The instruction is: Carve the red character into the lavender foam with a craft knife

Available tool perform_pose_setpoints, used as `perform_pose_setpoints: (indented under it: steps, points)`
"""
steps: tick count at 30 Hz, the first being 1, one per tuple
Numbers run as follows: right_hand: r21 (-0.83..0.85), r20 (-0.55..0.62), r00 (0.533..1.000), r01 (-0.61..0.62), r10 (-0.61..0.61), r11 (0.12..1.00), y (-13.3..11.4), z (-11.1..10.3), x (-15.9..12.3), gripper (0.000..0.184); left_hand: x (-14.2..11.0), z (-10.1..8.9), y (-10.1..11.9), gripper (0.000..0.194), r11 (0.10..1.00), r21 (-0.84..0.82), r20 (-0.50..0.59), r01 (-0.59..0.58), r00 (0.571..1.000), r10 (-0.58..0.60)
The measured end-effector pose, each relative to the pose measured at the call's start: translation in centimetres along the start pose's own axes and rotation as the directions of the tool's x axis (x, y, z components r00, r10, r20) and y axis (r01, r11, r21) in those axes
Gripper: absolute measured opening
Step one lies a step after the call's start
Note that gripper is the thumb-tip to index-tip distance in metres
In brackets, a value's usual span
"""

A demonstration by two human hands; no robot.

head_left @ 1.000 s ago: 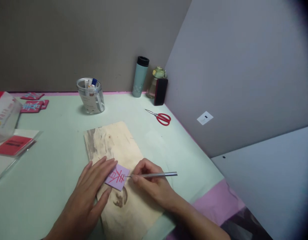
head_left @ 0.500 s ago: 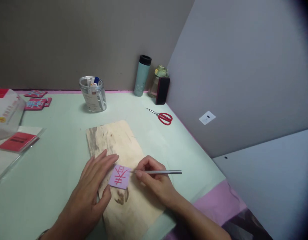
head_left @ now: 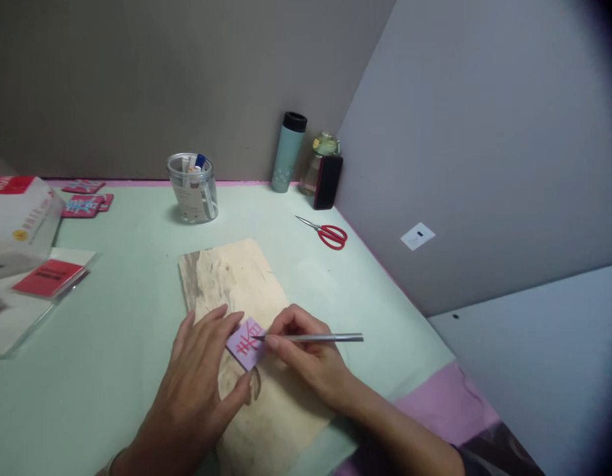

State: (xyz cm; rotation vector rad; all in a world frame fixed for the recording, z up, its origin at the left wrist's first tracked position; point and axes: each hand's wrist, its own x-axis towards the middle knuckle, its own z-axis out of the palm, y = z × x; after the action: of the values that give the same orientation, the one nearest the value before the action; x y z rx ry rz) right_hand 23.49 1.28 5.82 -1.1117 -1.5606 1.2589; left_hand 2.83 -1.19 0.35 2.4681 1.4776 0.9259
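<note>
A small lilac paper square with a red character [head_left: 247, 344] lies on a pale wooden board [head_left: 236, 277] on the green table. My left hand [head_left: 196, 383] rests flat on the board, its fingertips and thumb pressing the square's left edge. My right hand [head_left: 306, 354] pinches a thin silver craft knife [head_left: 315, 338], held almost level, with its tip touching the square's right part.
Red-handled scissors [head_left: 328, 233] lie toward the back right. A clear jar of pens [head_left: 193, 188], a teal flask [head_left: 288, 152], a glass bottle and a dark phone [head_left: 327, 181] stand at the back. Red cards [head_left: 82, 203] and plastic packets [head_left: 42, 281] sit at the left. A grey partition closes the right.
My left hand has turned the lilac square clockwise under the knife tip. The view has shifted slightly; the right hand keeps the knife on the paper.
</note>
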Motion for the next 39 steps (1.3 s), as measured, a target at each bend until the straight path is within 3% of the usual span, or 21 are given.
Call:
perform_pose_setpoints:
  steps: [6,13,18,23,39]
  points:
    - [-0.238,0.052,0.989,0.149,-0.141,0.960,0.1,0.9,0.1,0.015,-0.6,0.3,-0.8,0.054,1.000,-0.011,-0.029,-0.003,1.000,0.002]
    - [-0.269,0.069,0.989,0.147,-0.133,0.952,0.2,1.5,0.2,0.014,-0.7,0.4,-1.3,0.032,1.000,-0.025,-0.070,0.018,0.997,-0.020]
    - [-0.373,0.140,0.952,0.306,-0.273,0.876,0.7,1.8,0.3,0.013,-0.9,0.7,-1.3,0.032,0.998,-0.029,-0.055,0.048,0.997,-0.050]
    - [-0.454,0.158,0.930,0.367,-0.332,0.812,1.2,1.9,0.2,0.014,-1.0,0.9,-1.3,0.029,0.997,-0.040,-0.057,0.067,0.996,-0.070]
    - [-0.437,0.198,0.920,0.392,-0.338,0.810,1.3,1.8,0.3,0.012,-0.9,0.9,-1.0,0.025,1.000,-0.008,-0.110,0.026,0.994,-0.027]
